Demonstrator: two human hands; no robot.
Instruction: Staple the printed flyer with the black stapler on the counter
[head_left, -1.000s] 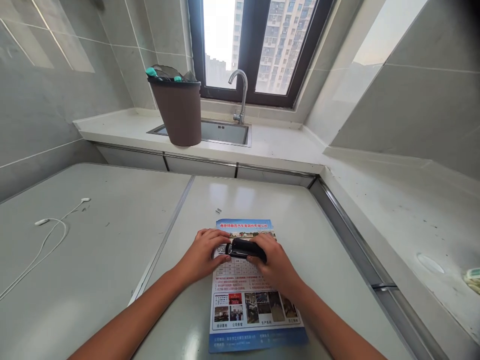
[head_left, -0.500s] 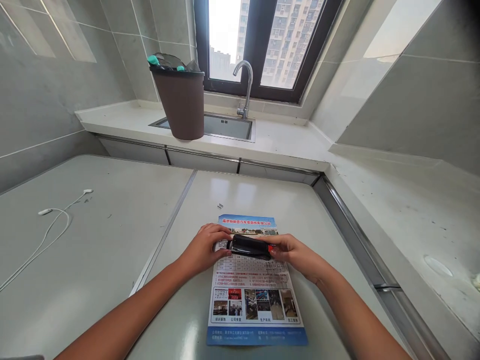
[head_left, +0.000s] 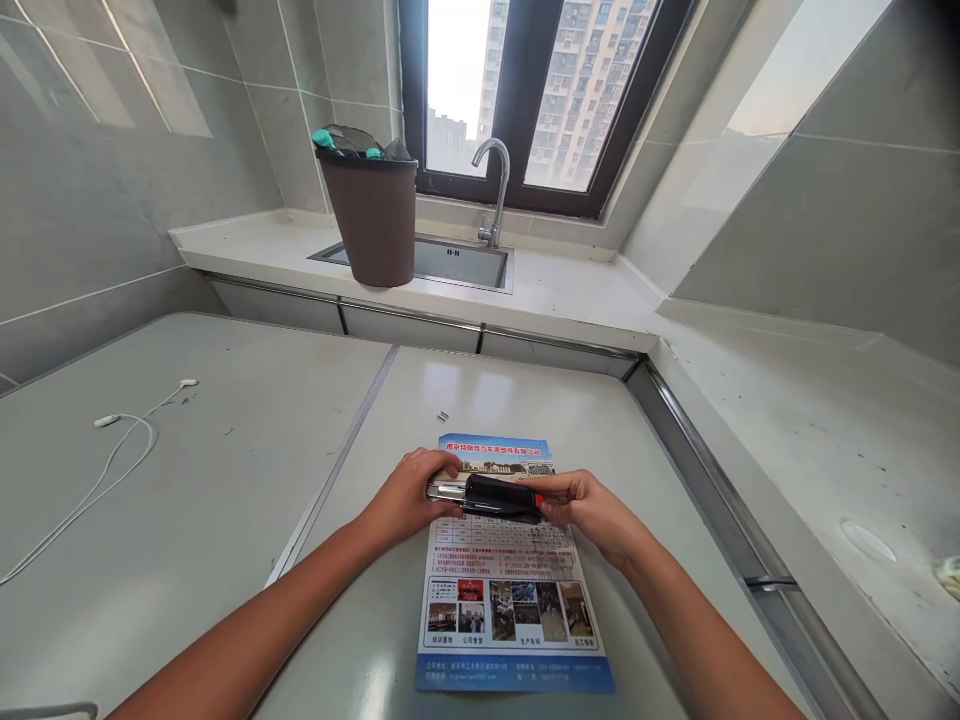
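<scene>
A black stapler (head_left: 501, 499) is held crosswise over the upper half of the flyer (head_left: 514, 672); whether the flyer is touched by it cannot be told. The right end of the stapler, where a red part (head_left: 539, 501) is seen, is pinched between the thumb and fingers of the right hand (head_left: 589, 512). From the other end a silver strip (head_left: 448, 492) is left sticking out, framed by the left hand (head_left: 412, 490): its thumb and fingers are parted around the strip, and how firmly it is gripped cannot be told.

The flyer is laid flat on the bench (head_left: 360, 590), and its middle is partly covered by the stapler. Just beyond its top edge, small metal bits (head_left: 443, 416) are scattered. Well to the left of the flyer, a white cable (head_left: 127, 470) is left loosely curved. Far beyond the flyer, a brown bin (head_left: 375, 225) is stood upright beside a tap (head_left: 502, 185), and part of the sink (head_left: 465, 262) is hidden by it.
</scene>
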